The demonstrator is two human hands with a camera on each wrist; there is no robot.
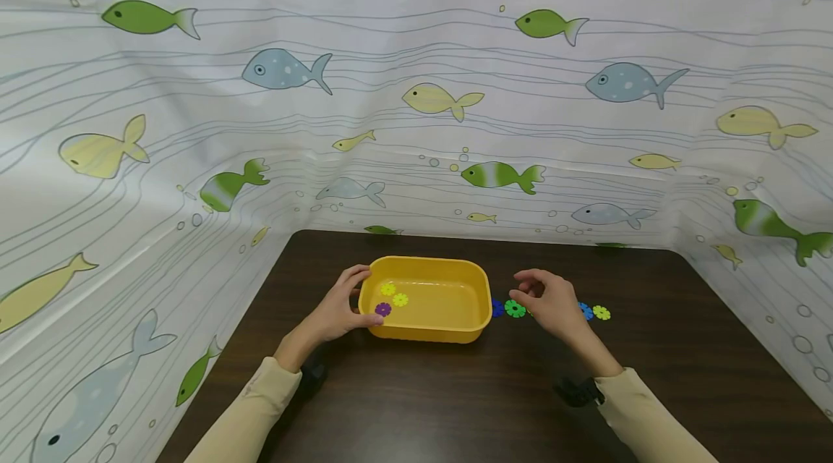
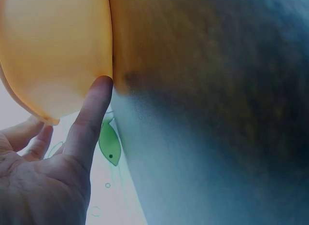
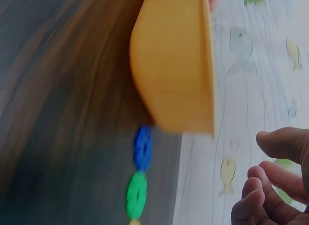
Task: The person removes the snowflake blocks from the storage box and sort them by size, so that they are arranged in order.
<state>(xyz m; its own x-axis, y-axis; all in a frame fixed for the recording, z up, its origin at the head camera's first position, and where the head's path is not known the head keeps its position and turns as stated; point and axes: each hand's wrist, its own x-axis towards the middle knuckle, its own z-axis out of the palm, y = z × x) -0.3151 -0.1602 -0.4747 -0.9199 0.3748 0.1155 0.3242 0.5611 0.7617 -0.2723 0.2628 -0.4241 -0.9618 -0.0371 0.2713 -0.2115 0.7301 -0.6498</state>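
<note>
A yellow plastic basin (image 1: 449,300) stands on the dark table. My left hand (image 1: 337,309) holds its left end, thumb at the front rim and fingers by the back-left corner. Inside the basin lie two yellow flower-shaped discs (image 1: 400,300) and a purple one (image 1: 382,309). To the basin's right runs a row of similar discs: a dark blue disc (image 1: 497,308), a green disc (image 1: 515,309), a lighter blue disc (image 1: 586,311) and a yellow-green disc (image 1: 601,313). Over this row hovers my right hand (image 1: 552,304), which hides its middle; in the right wrist view its bent fingers hold nothing visible.
White sheeting (image 1: 416,123) printed with fish encloses the table's back and both sides. The dark wood tabletop (image 1: 442,398) extends in front of the basin. A dark strap (image 1: 579,392) sits at my right wrist.
</note>
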